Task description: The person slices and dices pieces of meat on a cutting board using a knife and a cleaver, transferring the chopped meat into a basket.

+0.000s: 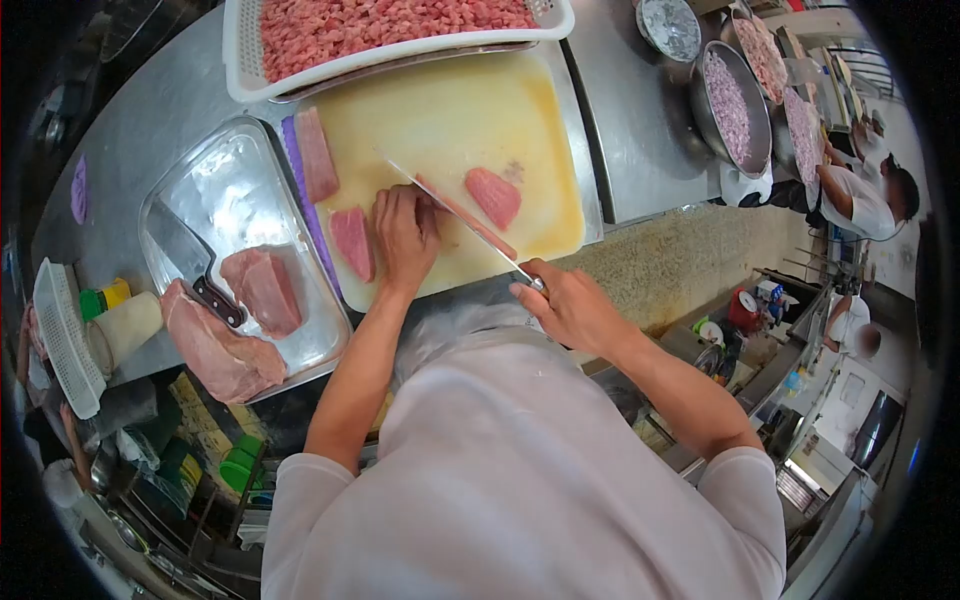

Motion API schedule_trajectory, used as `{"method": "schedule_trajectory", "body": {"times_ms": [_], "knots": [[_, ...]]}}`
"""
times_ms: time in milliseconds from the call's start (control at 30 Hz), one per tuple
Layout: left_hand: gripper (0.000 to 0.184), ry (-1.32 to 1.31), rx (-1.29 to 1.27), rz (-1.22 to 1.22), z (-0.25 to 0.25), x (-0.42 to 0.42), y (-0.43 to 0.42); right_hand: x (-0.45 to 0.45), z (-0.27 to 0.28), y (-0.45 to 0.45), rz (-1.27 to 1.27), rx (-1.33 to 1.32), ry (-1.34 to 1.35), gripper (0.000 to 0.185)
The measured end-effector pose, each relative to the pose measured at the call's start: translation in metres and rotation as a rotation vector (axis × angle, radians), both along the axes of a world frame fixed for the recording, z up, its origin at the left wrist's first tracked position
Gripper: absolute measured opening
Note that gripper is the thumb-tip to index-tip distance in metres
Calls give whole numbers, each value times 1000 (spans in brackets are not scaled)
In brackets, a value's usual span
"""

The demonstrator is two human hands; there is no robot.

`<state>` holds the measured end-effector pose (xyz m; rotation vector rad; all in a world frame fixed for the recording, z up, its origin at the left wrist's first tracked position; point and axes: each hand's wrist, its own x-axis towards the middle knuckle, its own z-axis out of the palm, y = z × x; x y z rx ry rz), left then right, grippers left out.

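Note:
My right hand [572, 305] is closed round the handle of a knife [452, 209], whose long thin blade slants up and left over the yellowed cutting board [430, 100]. My left hand [408, 235] has its fingers curled and pressed on a piece of raw meat beside the blade, mostly hidden by the hand. A thin strip of meat [497, 241] shows along the blade's right side. To the right lies a meat slice [493, 197]. Left of my left hand are a meat chunk [352, 244] and a longer meat piece [317, 155] at the board's edge.
A metal tray [190, 180] at left holds a second knife [212, 285] and large meat pieces [262, 290]. A white basket [235, 60] of diced meat stands beyond the board. Bowls [708, 120] of chopped food and people [862, 200] are at right.

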<state>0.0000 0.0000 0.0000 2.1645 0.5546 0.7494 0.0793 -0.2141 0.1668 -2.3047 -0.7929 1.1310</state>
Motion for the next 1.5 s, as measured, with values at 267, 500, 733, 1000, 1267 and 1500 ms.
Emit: {"method": "schedule_trajectory", "body": {"times_ms": [267, 500, 733, 1000, 1267, 1500], "knots": [[10, 16, 11, -30, 2, -1, 1, 16, -47, 23, 27, 223, 43, 39], [10, 13, 71, 27, -2, 4, -1, 25, -91, 39, 5, 244, -68, 38], [19, 36, 72, 100, -3, 0, -6, 42, -31, 13, -324, 191, 279, 42], [97, 219, -132, 164, -19, 23, -74, 31, -67, -44, -374, 234, -130, 53], [81, 216, 168, -250, -25, 57, -21, -33, -95, 14, -561, 430, 658, 47], [83, 287, 291, -46, -7, 46, -50, -14, -88, -4, -744, 459, 744, 38]]}}
